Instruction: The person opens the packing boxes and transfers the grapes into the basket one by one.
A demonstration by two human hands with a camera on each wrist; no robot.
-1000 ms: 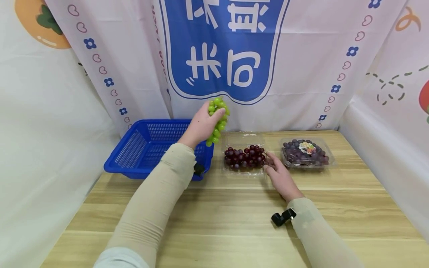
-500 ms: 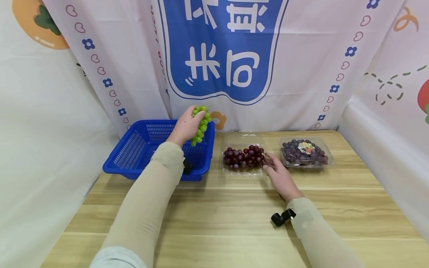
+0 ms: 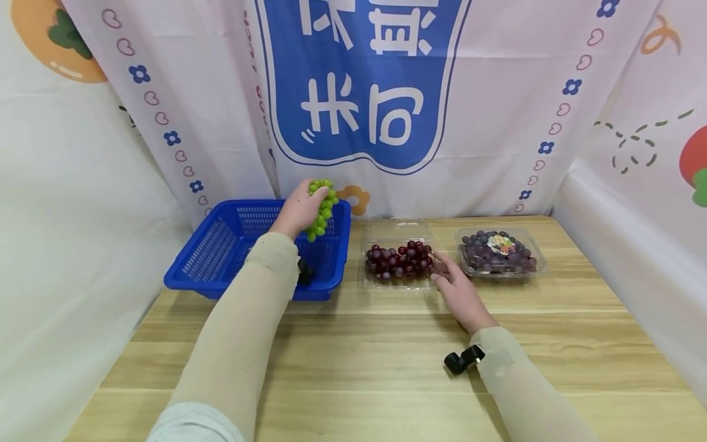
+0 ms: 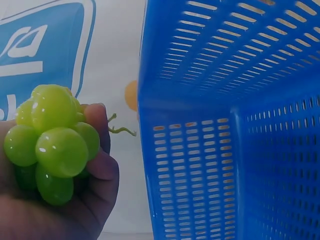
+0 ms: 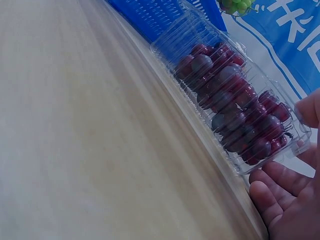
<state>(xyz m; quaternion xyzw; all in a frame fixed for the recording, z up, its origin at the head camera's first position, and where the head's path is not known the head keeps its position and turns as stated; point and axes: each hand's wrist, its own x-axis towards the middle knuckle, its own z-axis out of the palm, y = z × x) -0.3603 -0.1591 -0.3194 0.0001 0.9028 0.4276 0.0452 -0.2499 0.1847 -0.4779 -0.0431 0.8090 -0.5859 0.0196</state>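
My left hand (image 3: 300, 209) grips a bunch of green grapes (image 3: 323, 214) over the right part of a blue plastic basket (image 3: 207, 283). In the left wrist view the green grapes (image 4: 59, 142) sit in the curled fingers, a thin stem sticking out, beside the basket's slotted wall (image 4: 192, 165). At the right end of an open clear plastic box (image 3: 399, 287), my right hand (image 3: 463, 299) holds its edge between thumb and fingers. A bunch of dark red grapes (image 3: 399, 261) lies inside; the right wrist view shows these red grapes (image 5: 235, 107) through the ribbed wall.
Right of my right hand stands a closed clear box of dark grapes (image 3: 497, 258) with a round sticker. Everything stands on a wooden table (image 3: 386, 356) against a printed white cloth (image 3: 486, 123). A black camera (image 3: 464, 360) is strapped to my right wrist.
My left hand has carried the green grapes leftward and slightly down, from beside the basket's right rim to over the basket. My right hand stays at the open box.
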